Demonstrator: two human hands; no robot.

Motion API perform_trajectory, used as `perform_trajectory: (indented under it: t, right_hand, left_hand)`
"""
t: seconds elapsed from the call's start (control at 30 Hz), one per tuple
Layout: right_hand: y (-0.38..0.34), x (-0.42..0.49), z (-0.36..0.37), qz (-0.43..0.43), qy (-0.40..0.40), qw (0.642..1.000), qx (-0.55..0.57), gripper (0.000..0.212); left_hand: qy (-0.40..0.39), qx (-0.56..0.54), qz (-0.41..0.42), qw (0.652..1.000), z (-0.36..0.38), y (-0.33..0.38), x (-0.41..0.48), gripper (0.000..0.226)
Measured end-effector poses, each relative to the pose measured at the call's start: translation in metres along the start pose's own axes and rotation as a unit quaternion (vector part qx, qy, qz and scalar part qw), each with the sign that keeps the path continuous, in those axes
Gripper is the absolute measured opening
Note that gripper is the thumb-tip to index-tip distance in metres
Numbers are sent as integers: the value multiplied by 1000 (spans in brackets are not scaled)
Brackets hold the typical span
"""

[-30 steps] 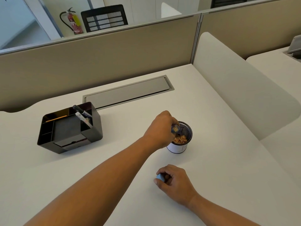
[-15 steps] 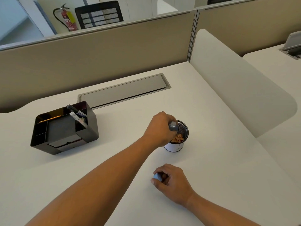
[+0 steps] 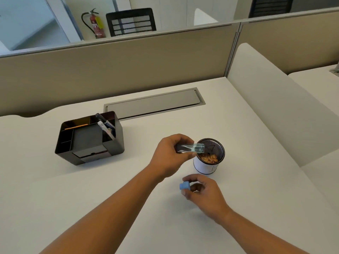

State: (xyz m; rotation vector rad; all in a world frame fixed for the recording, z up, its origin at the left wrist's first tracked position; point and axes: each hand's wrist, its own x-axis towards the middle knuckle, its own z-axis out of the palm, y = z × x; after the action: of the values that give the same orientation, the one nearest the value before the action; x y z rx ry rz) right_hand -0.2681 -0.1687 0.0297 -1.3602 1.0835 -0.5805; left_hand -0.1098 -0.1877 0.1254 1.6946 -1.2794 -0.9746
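The left hand [image 3: 170,154] covers the near end of the tube [image 3: 190,148]; the orange bits [image 3: 209,158] in the cup [image 3: 209,167] are too small to identify; both forearms [image 3: 110,217] run off the bottom edge

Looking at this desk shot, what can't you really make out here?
All from the head view:
- In the cup, the orange bits are too small and blurred to identify.
- The back end of the clear tube is hidden inside the left hand; whether anything is in it is unclear.
- Part of the blue cap is covered by fingers of the right hand.
- Print on the pens in the black organizer is too small to read.
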Motion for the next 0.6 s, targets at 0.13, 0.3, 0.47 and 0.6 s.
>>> perform_trajectory:
  t: [0.13, 0.3, 0.47, 0.6]
  right_hand:
    - [-32, 0, 2, -16, 10, 998, 58, 32]
    - [-66, -2, 8, -56, 1, 992, 113, 31]
    - [-84, -9, 26, -94, -42, 990, 100, 34]
    - [-88, -16, 48, -109, -73, 990, 43, 33]
  left_hand:
    - [30, -28, -15, 999, -25, -12, -27, 28]
    - [85, -57, -48, 994, -54, -32, -64, 29]
    - [130, -98, -65, 985, -68, -50, -102, 29]
    - [152, -114, -74, 979, -76, -63, -124, 30]
